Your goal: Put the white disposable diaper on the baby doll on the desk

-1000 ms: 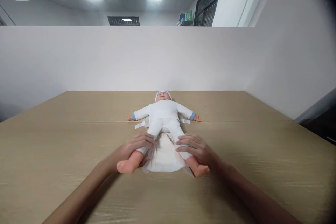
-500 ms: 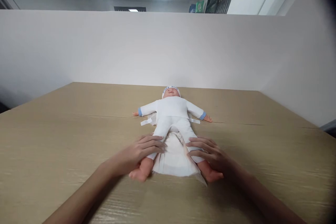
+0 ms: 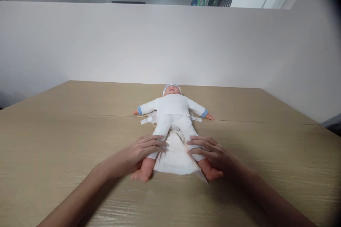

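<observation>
A baby doll [image 3: 173,104] in a white suit with blue cuffs lies on its back, arms spread and legs apart. Beneath its hips an unfolded diaper [image 3: 174,159] spreads towards me between the legs. One fastening tab [image 3: 146,120] sticks out at each side of the waist. My left hand [image 3: 144,149] is closed over the doll's lower leg at the left, fingers across the trouser leg. Over the other leg my right hand [image 3: 209,150] curls the same way. Both thumbs are hidden. The doll's bare feet show below my hands.
The wooden table [image 3: 80,142] has a thin seam running across it, level with the doll's arms. A white partition [image 3: 170,42] rises behind the far edge. Dark objects [image 3: 333,124] partly show beyond the right edge.
The whole view has shifted slightly, so everything sits a little higher in the picture. Both hands keep their place on the doll's legs.
</observation>
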